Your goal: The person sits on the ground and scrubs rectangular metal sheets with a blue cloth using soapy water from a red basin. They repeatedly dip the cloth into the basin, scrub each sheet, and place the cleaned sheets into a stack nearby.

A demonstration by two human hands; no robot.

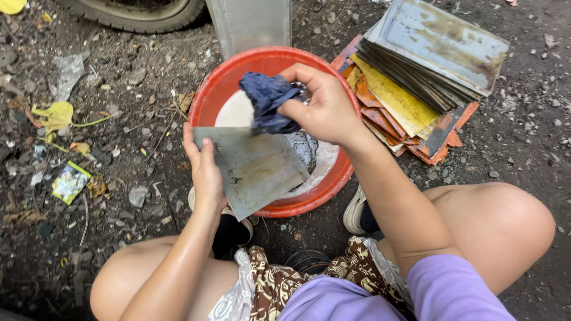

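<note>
A flat grey metal sheet [254,168] was held up over a round red basin [215,89]. The sheet was tilted, with dirty brown marks on it. The left hand [204,172] gripped its left edge, with the thumb on top and the fingers curled shut around the edge. A dark blue rag [267,101] touched the far edge of the sheet. The right hand [322,109] held the rag, its fingers closed tight on the bunched cloth.

The basin sat on the dirt ground [119,148], just past the person's knees. Something white and wet showed inside it, under the sheet.

To the right of the basin, touching its rim, lay a pile of flat metal sheets [416,77]. The top ones were grey and stained. Lower ones were yellow and orange.

Near the basin, a white shoe [355,211] showed beside the right leg. The person squatted, in brown patterned shorts and a purple top.

On the far side stood a grey metal post [250,24], and to its left was part of a black tyre [137,15]. Yellow leaves [56,114] and a small green packet [69,182] lay on the ground at the left, well apart from the basin.
</note>
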